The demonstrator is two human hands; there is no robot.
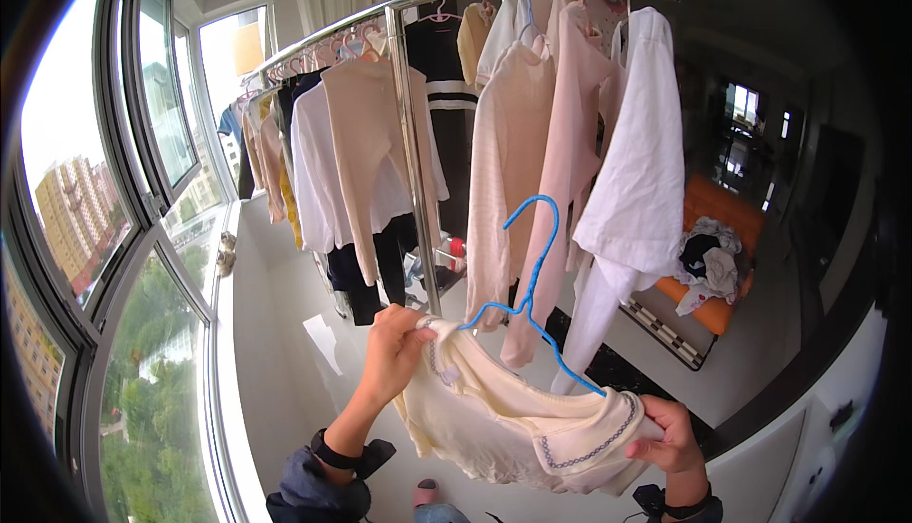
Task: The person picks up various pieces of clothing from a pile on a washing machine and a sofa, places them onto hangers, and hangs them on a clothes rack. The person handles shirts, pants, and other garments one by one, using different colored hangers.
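A cream knit top [484,409] with a wide collar edged in dark chain-like trim is stretched between my two hands. Inside its neck opening sits a blue wire hanger [531,302], its hook standing up free of any rail. My left hand [394,352] pinches the shoulder and collar on the left. At the opposite shoulder, my right hand [666,434] grips the fabric between thumb and fingers. The hanger's arm ends are hidden under the cloth.
A chrome clothes rack [412,167] stands ahead, hung with many garments, including a white shirt [634,145] at its right end. Windows [164,81] line the left side. Crumpled clothes [709,259] lie on an orange seat [719,202] at right.
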